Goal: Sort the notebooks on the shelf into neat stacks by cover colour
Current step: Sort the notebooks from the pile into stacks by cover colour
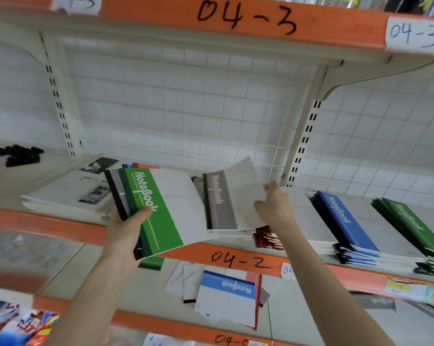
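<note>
Left hand (126, 228) grips mixed notebook bundle (161, 211), green on top, above shelf (235, 255) edge. Right hand (273, 204) pinches grey notebook (230, 201) beside it. Blue stack (345, 221), green stack (410, 223) right.

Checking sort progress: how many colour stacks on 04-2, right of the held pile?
3: red stack under the right hand, blue stack beside it, green stack farthest right. Others may be off-frame.

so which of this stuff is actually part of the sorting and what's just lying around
Part of the job:
- mixed bundle, green notebook on top, gripped by the left hand
- grey notebook, pinched by the right hand
- blue stack, green stack, red stack

Lying about:
- small black items
- white photo booklets
- colourful packets
</note>
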Demonstrator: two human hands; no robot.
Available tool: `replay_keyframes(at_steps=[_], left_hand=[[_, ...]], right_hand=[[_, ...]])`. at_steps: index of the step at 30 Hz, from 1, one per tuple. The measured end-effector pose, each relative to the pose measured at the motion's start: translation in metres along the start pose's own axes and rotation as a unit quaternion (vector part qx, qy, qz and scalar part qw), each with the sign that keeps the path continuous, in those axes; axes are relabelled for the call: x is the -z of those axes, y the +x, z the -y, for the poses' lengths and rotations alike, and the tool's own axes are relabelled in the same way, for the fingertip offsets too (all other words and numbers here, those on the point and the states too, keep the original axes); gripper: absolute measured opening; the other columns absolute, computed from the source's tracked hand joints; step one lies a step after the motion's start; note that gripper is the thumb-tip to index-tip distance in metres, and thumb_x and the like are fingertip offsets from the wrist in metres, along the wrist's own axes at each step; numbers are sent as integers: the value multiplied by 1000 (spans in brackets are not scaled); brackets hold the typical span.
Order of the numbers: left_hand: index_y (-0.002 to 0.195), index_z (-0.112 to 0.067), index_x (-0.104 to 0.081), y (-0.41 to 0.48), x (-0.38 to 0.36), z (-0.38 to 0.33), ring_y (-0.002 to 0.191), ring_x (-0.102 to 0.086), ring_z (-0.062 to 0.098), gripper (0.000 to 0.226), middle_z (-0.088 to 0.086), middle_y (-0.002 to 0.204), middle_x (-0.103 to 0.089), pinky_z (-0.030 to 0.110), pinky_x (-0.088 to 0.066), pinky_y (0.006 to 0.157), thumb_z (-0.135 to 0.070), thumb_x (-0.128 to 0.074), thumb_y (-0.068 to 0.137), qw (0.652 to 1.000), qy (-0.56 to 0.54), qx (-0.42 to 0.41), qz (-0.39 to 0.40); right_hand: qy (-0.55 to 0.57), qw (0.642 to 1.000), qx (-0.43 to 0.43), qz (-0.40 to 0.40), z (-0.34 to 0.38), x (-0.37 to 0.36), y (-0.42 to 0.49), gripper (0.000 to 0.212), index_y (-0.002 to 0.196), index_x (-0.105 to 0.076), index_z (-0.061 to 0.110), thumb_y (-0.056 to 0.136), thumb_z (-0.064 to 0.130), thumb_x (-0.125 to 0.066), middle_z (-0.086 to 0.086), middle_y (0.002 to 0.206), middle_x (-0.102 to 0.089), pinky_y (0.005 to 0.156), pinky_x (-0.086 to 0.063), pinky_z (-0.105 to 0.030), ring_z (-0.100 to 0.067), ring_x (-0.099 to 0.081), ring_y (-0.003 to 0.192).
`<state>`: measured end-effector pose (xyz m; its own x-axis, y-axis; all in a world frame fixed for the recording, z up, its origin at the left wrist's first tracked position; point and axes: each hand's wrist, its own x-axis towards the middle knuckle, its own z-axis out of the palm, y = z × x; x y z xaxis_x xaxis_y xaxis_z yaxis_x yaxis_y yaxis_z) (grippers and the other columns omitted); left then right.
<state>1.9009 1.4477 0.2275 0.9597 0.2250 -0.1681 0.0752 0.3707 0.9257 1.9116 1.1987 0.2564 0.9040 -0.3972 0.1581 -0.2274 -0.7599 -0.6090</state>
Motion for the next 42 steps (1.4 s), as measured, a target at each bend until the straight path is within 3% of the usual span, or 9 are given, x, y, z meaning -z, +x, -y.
replay_keyframes(at_steps=[4,13,16,18,21,24,30,36,42], left_hand=[[115,-24,-52,1,19,-9,74,-60,20,34,3,93,-63,29,-45,57,-2,-56,89,1000,6,1,-19],[110,-15,-53,-2,40,-17,69,-60,22,33,6,83,-63,22,-46,35,6,-47,86,999,32,21,20],[114,-15,-56,-4,37,-15,73,-62,25,37,7,87,-66,27,-50,43,7,-50,84,998,32,30,46],[115,-16,-58,-7,28,-11,76,-64,26,40,6,90,-68,30,-50,56,7,-54,83,997,32,28,60],[115,-16,-58,-14,8,-4,79,-67,23,42,3,92,-70,31,-49,60,9,-57,81,995,27,13,97],[117,-18,-56,-21,-17,2,84,-67,18,50,-3,93,-70,31,-50,65,12,-62,77,993,28,-18,115],[109,-25,-50,-37,-76,20,82,-64,12,55,-6,92,-66,32,-53,70,13,-67,73,985,42,-43,162],[109,-22,-50,-65,-148,49,86,-64,12,53,-8,93,-65,33,-51,75,8,-72,71,969,74,-61,227],[103,-30,-51,-102,-217,80,85,-64,10,54,-7,95,-66,33,-51,76,7,-73,71,954,78,-58,283]], right_hand=[[-147,989,20,17,-4,-14,6,34,122,-48,3,87,2,-49,-15,111,-61,68,-39,-24,-30,-58,99],[-212,973,64,62,14,-42,3,19,100,-60,4,92,17,-48,-13,107,-58,75,-48,-31,-30,-58,99],[-128,986,99,26,19,-36,-4,26,89,-62,4,96,21,-44,-8,89,-58,64,-43,-23,-26,-58,83],[16,992,52,116,27,-30,-15,34,74,-56,5,97,25,-42,-4,67,-54,59,-42,-22,-20,-54,67],[139,960,-18,243,34,-24,-32,39,75,-59,6,94,39,-49,-3,68,-59,61,-47,-20,-15,-56,62],[73,979,-4,189,28,-13,-38,34,75,-53,11,94,39,-49,1,66,-53,50,-40,-14,-11,-53,57],[45,993,-27,104,-8,23,-41,27,68,-48,22,94,31,-51,5,73,-52,65,-39,-22,-19,-52,81],[57,992,-110,15,-70,75,-42,37,123,-53,12,90,30,-55,-6,119,-61,81,-40,-26,-25,-54,112],[117,976,-174,-58,-139,126,-40,36,119,-56,15,86,25,-63,-4,112,-66,81,-45,-24,-22,-59,104]])
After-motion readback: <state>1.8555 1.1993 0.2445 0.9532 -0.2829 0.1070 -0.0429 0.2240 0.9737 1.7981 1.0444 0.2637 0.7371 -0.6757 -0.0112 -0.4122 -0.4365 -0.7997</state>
